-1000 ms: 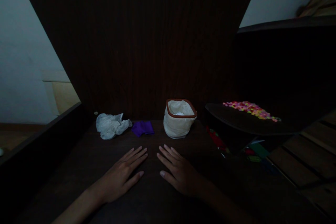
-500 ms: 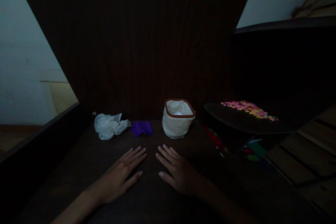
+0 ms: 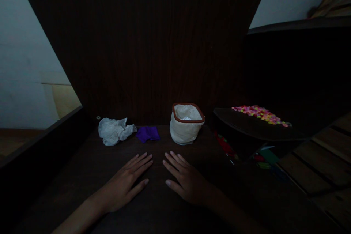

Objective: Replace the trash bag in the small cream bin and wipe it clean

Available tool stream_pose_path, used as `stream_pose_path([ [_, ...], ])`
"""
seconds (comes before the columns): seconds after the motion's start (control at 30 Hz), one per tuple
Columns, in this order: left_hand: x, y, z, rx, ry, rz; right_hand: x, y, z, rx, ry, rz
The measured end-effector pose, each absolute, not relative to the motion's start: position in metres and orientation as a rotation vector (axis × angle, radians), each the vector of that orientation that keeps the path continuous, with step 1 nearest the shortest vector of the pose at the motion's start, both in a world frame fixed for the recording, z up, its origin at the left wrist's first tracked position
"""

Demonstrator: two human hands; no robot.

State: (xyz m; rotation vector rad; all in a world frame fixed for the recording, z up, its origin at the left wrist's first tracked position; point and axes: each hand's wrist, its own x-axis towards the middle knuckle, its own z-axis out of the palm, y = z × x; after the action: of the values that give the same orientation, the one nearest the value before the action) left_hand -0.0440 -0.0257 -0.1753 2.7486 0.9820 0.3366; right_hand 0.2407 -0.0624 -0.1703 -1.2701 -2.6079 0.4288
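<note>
My left hand (image 3: 128, 182) lies flat on the dark wooden surface (image 3: 153, 208), fingers stretched out and holding nothing. Opposite it, my right hand (image 3: 183, 181) rests palm down too, its fingers apart. Beyond the left fingertips is a folded purple cloth (image 3: 148, 134), with a crumpled whitish plastic bag (image 3: 115, 131) to its left. Past the right fingertips stands a small bin (image 3: 185, 131) with a brown squarish rim, lined with a white bag; something white shows inside. Neither hand touches these things.
A tall dark panel (image 3: 153, 51) rises behind the objects. At the right, a dark corner shelf (image 3: 236, 120) bears a string of colourful small pieces (image 3: 260, 113); red and green items (image 3: 268, 155) sit beneath it. A low dark side board (image 3: 41, 135) borders the left.
Both hands stay where they were, and the objects have not moved. The view has shifted only very slightly.
</note>
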Motion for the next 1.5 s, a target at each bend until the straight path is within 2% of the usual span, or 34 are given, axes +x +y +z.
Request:
stream_pose_path([
  [1.5,-0.0434,-0.0264,-0.1744,2.760,0.998,0.317,0.2378,-0.0639,-0.1715,-1.315,-2.618,0.399],
])
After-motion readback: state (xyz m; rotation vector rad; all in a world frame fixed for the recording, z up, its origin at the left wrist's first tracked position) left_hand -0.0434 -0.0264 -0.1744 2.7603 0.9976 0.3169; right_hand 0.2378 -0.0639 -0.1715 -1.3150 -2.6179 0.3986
